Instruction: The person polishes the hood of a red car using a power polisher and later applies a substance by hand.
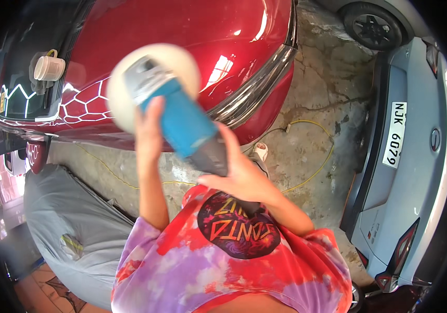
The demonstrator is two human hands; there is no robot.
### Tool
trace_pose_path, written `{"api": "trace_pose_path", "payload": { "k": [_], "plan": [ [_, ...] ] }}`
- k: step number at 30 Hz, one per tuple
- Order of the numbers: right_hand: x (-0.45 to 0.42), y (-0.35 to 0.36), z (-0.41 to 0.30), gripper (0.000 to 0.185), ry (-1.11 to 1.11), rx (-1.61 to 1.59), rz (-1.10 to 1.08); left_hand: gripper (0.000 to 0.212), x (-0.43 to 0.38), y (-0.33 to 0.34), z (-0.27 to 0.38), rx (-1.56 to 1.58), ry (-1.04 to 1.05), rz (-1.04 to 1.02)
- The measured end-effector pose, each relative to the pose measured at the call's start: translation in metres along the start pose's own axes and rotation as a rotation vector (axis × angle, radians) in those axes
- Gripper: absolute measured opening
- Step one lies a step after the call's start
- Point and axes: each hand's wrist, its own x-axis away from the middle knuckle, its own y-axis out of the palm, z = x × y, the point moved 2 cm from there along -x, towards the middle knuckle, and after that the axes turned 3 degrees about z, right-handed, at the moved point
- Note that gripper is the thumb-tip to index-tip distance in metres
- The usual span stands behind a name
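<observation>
A blue angle polisher [188, 121] with a metal gear head spans both my hands, blurred by motion. My left hand [149, 129] wraps the front of its body behind the head. My right hand [243, 168] grips the dark rear handle close to my shirt. Under the head, a round cream polishing pad [186, 62] lies over the glossy red car hood [176, 19]; whether it touches the paint is hard to tell. The car's headlight [254, 86] sits right of the pad. Part of the hood is hidden behind the tool.
A white tub [49, 68] rests on a grey cloth [37, 85] by the windshield [16, 51]. A yellow cord [331, 144] loops across the cracked concrete floor [313, 101]. Behind me at left stands a grey-covered object [78, 223]; a silver-grey vehicle [411, 187] is at right.
</observation>
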Motion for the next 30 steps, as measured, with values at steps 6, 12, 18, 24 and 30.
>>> {"api": "trace_pose_path", "payload": {
  "k": [6, 12, 18, 24, 30],
  "plan": [
    [-0.010, 0.022, -0.015, 0.108, 0.258, 0.001, -0.376, 0.059, 0.045, -0.065, -0.022, 0.095, 0.026, 0.222],
    [0.061, -0.035, 0.014, 0.108, 0.082, 0.057, -0.057, 0.059, 0.082, 0.044, -0.005, 0.171, -0.033, -0.065],
    [0.084, -0.072, 0.023, 0.072, 0.298, -0.356, 0.454, 0.097, 0.015, 0.178, -0.017, -0.018, 0.071, -0.455],
    [0.076, -0.022, 0.020, 0.071, 0.342, -0.406, 0.527, 0.107, 0.010, 0.146, 0.001, -0.217, 0.127, -0.474],
    [0.031, 0.106, -0.009, 0.100, 0.116, -0.228, 0.257, 0.084, -0.016, -0.036, -0.004, -0.014, 0.127, -0.331]
  ]
}}
